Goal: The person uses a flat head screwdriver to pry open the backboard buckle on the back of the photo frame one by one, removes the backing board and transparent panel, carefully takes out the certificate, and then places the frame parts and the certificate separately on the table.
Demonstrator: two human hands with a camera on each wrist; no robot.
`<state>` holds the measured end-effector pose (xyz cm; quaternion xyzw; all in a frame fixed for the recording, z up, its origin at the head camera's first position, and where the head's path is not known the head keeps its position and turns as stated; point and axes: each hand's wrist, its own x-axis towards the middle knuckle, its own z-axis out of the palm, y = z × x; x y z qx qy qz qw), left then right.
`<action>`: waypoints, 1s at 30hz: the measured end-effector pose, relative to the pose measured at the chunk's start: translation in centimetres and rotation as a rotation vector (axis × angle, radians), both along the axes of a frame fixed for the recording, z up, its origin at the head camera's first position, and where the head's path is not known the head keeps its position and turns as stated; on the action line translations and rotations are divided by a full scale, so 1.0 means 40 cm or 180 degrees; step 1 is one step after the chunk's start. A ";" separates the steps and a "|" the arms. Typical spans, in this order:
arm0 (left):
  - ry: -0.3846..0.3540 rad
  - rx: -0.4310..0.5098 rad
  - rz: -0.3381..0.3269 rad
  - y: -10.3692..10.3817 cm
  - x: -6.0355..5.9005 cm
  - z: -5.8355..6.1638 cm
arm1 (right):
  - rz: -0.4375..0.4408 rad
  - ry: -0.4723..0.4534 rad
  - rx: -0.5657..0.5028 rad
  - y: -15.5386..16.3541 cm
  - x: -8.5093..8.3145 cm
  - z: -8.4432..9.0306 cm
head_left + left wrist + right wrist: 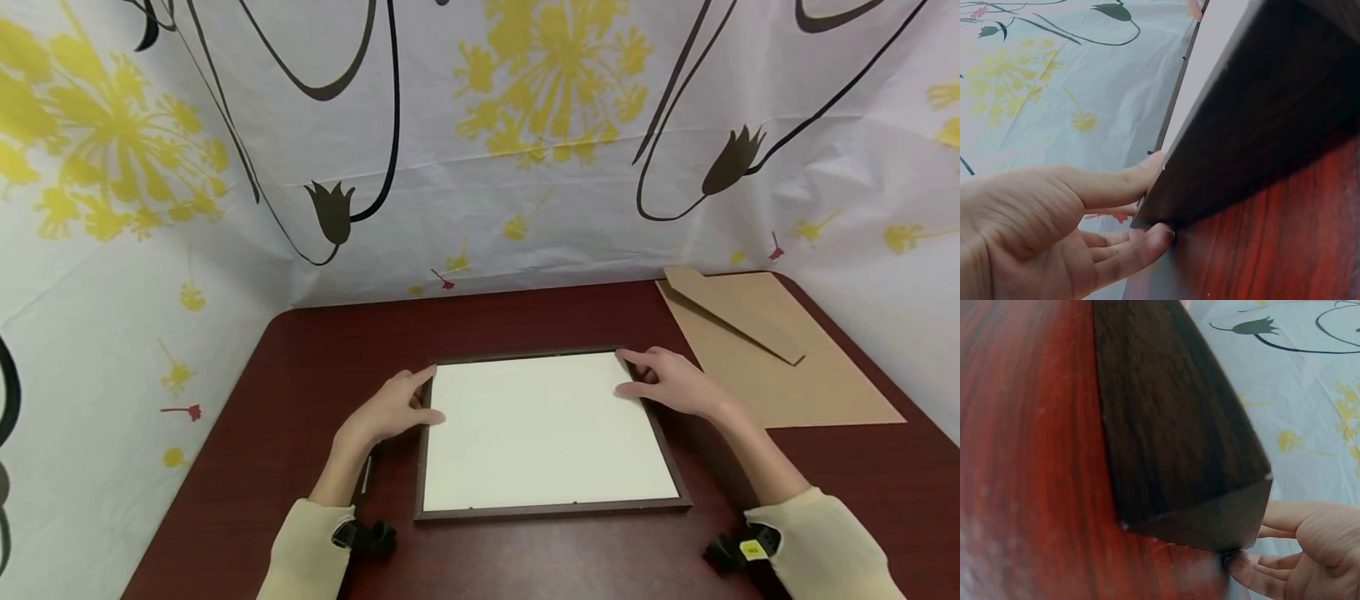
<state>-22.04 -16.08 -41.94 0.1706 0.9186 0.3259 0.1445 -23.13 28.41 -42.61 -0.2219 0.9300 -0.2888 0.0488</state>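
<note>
Hands at the far corners of a picture frame

Frame first: a rectangular dark brown wooden picture frame (551, 510) with a plain white sheet filling it lies flat on the reddish-brown wooden tabletop (315, 358), in the middle, directly in front of the person. The left hand (390, 408) is at the frame's far left corner, with relaxed, spread fingers; the forefinger reaches along the far edge and the thumb lies against the left rail. In the left wrist view the fingertips (1159, 236) touch the underside of that corner, the thumb above it. The right hand (675, 383) is at the far right corner, fingers likewise loose and spread, fingertips resting on the rail. The right wrist view shows its fingertips (1244, 565) just under the corner. Neither hand is closed around the frame.

To the right, a tan fibreboard backing panel (810, 383) with a folding stand lies flat. White paper printed with yellow flowers (555, 75) walls the tabletop.
</note>
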 end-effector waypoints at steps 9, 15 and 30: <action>-0.0114 0.0016 -0.0065 -0.008 0.002 -0.007 | -0.0018 -0.0181 0.0113 -0.012 0.002 -0.002; -0.0121 -0.0016 -0.0103 -0.005 0.001 -0.006 | -0.0027 -0.0161 0.0220 -0.017 0.004 -0.004; -0.0149 -0.0046 -0.0078 -0.002 0.002 -0.005 | 0.0060 0.0017 0.0275 -0.023 0.014 0.003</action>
